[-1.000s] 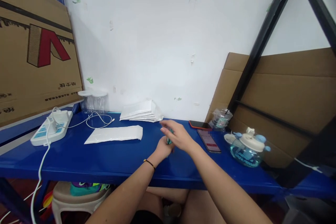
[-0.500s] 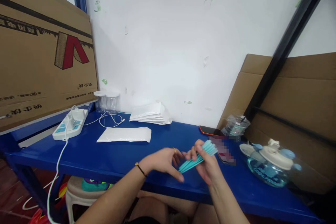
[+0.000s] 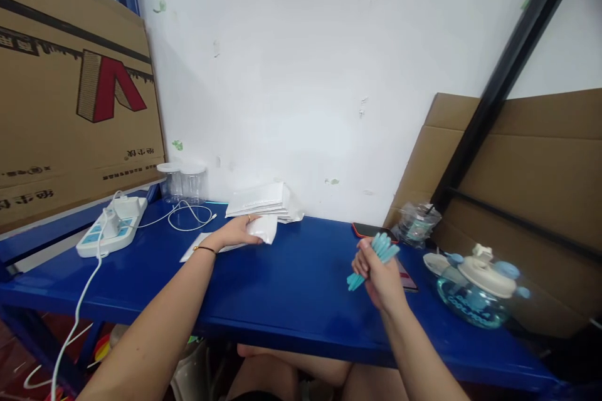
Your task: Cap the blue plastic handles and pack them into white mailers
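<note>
My right hand [image 3: 379, 279] is closed round a bundle of teal sticks [image 3: 376, 252], held just above the blue table [image 3: 291, 288] near its right side. My left hand [image 3: 235, 233] reaches out to the left and rests on a flat white padded envelope [image 3: 266, 229] lying on the table; its fingers lie over the envelope's near end. Just behind it, against the wall, sits a stack of more white envelopes [image 3: 263, 200].
A power strip [image 3: 106, 232] with a white cable [image 3: 188, 216] lies at the left, two clear jars [image 3: 183, 182] behind it. A phone [image 3: 407, 276] and a teal water jug [image 3: 475, 285] sit at the right. Cardboard boxes [image 3: 70, 94] flank both sides.
My hands have come apart. The left one moved left onto the single envelope, while the right one kept the teal sticks and shifted slightly right.
</note>
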Action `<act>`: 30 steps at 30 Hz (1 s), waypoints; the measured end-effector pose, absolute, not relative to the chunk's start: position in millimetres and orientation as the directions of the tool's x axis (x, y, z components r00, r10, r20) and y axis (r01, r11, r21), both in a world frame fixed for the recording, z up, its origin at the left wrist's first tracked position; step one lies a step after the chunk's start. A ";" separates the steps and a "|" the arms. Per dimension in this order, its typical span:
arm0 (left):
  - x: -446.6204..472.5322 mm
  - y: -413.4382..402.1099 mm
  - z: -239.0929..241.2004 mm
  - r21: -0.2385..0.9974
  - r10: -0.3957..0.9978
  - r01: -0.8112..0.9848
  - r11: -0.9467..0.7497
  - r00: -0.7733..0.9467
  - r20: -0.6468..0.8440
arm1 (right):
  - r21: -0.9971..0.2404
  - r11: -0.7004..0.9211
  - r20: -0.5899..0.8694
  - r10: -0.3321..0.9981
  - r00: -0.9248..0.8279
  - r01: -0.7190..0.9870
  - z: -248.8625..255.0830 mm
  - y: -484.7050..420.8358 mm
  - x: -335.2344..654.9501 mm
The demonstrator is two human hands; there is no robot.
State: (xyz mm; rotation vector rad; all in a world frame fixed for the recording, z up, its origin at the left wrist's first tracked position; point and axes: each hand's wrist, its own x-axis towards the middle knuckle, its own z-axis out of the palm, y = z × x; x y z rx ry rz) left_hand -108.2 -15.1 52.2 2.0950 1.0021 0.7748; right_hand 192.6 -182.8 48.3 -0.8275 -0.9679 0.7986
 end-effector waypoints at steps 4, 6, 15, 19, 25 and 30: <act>-70.4 -27.7 79.7 0.889 0.755 0.086 -0.449 0.568 0.327 | -0.791 0.568 0.510 0.817 0.269 -0.226 124.6 -179.5 186.9; -46.9 -38.1 86.0 0.946 0.689 -0.187 -0.264 0.650 0.321 | -0.741 0.644 0.589 0.759 0.277 -0.189 159.0 -176.7 179.0; 18.1 -76.2 81.4 0.926 0.388 -0.363 0.106 0.872 0.297 | -0.698 0.712 0.687 0.696 0.209 -0.080 194.5 -157.9 133.9; 21.6 -77.5 80.3 0.930 0.376 -0.355 0.097 0.878 0.296 | -0.780 0.624 0.619 0.763 0.186 0.038 179.5 -158.2 128.3; 11.5 -77.3 62.6 0.946 0.374 -0.295 0.137 0.899 0.226 | -0.871 0.455 0.463 0.886 0.001 0.184 155.1 -165.0 129.2; -10.4 -106.7 37.1 0.978 0.450 -0.207 -0.003 0.874 0.186 | -0.882 0.397 0.410 0.912 -0.001 0.253 136.0 -166.1 137.1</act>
